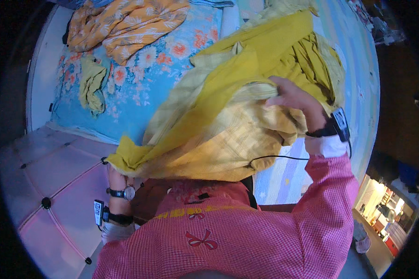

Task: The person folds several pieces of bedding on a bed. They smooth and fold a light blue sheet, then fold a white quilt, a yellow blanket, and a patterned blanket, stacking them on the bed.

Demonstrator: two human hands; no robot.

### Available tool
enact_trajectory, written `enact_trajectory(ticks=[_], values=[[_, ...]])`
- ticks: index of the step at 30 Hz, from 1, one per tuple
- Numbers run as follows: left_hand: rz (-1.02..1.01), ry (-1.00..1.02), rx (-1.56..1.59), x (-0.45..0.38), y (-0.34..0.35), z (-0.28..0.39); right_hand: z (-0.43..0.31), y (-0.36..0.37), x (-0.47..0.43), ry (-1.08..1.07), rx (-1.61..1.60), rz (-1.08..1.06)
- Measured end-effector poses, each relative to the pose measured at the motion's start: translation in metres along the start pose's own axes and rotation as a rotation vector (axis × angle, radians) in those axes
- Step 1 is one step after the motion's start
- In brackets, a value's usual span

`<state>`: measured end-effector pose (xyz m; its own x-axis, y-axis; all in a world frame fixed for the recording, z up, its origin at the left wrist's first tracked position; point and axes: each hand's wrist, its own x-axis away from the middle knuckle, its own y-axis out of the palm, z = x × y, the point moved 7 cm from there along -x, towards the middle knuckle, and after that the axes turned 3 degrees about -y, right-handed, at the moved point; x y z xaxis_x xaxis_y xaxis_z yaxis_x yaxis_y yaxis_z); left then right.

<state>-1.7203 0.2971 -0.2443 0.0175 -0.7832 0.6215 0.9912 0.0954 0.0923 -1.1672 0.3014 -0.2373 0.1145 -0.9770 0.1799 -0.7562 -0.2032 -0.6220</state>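
Note:
A large yellow cloth with a pale checked side [227, 87] stretches across the view, partly over the bed and partly in front of me. At its upper edge, my right hand [291, 96] grips a fold between thumb and fingers. My left hand [120, 172] is at the cloth's lower left corner, mostly covered by the fabric; its fingers are hidden, but the corner is bunched and raised over them. The middle of the cloth is blurred.
An orange leaf-print cloth [125, 28] and a small crumpled yellow-green cloth [92, 85] lie on a blue floral sheet [132, 104]. A striped sheet [356, 104] is at the right. Pinkish panels with black connectors [46, 203] stand at the left.

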Motion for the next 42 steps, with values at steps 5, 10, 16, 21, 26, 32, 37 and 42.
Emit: enact_trajectory(ticks=[5,10,16,21,26,32,37,42], values=[[0.099,-0.052,0.011,0.037,-0.063,-0.015,-0.001,0.072,-0.096,-0.134,0.384,-0.310],[0.070,-0.209,0.125,0.077,-0.103,-0.055,-0.015,0.156,-0.149,-0.621,0.714,-0.180],[-0.039,-0.048,-0.488,0.081,-0.160,-0.110,0.002,0.244,-0.152,-0.408,0.766,-0.632],[0.244,-0.124,-0.752,0.025,-0.143,-0.106,-0.021,0.215,-0.106,-0.233,0.570,-0.394],[-0.109,0.719,-1.276,-0.012,0.104,-0.040,-0.095,0.208,-0.043,-0.272,0.352,-0.290],[-0.691,0.546,-1.091,0.001,0.235,-0.052,-0.136,0.191,0.014,-0.046,-0.023,-0.035],[-0.811,0.470,-1.107,0.019,0.239,-0.062,-0.149,0.181,0.046,0.041,-0.047,0.054],[-0.761,0.386,-1.059,0.022,0.217,-0.069,-0.167,0.180,0.051,-0.051,-0.081,0.104]])
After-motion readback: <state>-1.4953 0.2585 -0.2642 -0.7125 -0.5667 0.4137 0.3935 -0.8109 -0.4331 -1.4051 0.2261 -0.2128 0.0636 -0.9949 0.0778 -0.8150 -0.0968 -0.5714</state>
